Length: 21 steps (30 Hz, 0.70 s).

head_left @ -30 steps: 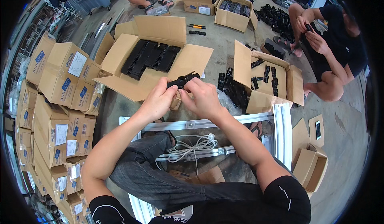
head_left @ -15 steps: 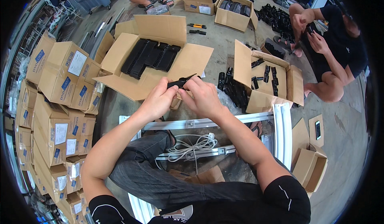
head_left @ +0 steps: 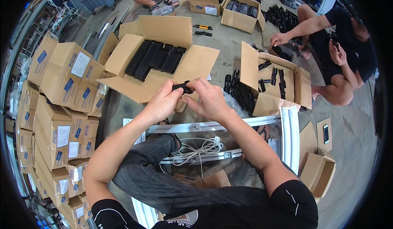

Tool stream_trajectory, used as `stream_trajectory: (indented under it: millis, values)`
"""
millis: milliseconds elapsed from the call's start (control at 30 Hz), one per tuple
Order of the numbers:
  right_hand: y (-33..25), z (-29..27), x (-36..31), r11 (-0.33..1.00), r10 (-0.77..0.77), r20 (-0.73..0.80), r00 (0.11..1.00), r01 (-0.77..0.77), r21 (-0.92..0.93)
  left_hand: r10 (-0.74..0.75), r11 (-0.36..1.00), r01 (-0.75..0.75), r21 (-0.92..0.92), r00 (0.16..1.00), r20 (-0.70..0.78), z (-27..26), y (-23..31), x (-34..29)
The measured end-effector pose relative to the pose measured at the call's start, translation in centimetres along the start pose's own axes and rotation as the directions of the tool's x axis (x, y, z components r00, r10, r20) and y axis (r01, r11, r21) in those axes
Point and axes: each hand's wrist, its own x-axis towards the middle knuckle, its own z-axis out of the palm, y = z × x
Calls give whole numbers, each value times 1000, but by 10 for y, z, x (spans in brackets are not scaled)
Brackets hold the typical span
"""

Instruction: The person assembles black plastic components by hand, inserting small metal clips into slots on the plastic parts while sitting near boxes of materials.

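My left hand pinches a small black plastic part between thumb and fingers, in front of my body. At the part's right end, the bent fingers of my right hand close on it too. Those fingers cover some of it, so its exact kind is unclear. Just beyond my left hand, an open cardboard box holds rows of black plastic pieces packed side by side. More black parts lie heaped on the floor to the right of my right hand.
An open carton with several black parts stands right. A white metal frame and coiled cable lie by my legs. Stacked cartons line the left. A co-worker crouches right; a phone rests on cardboard.
The black part has turned in my hands, and the thin dark end by my right fingers no longer sticks out. The co-worker's one arm now stretches left toward a small box.
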Motion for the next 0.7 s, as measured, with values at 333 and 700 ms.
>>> stream_trajectory:
  millis: [333, 700]
  values:
    - [3, -2, -2, 999, 36, 72, 997, -34, -31, -24, 995, 29, -98, 998, 53, -1, 1, 0]
    - [1, -1, -2, 999, 32, -22, 999, -31, 36, 4, 974, 17, -224, 996, 91, -2, -2, 2]
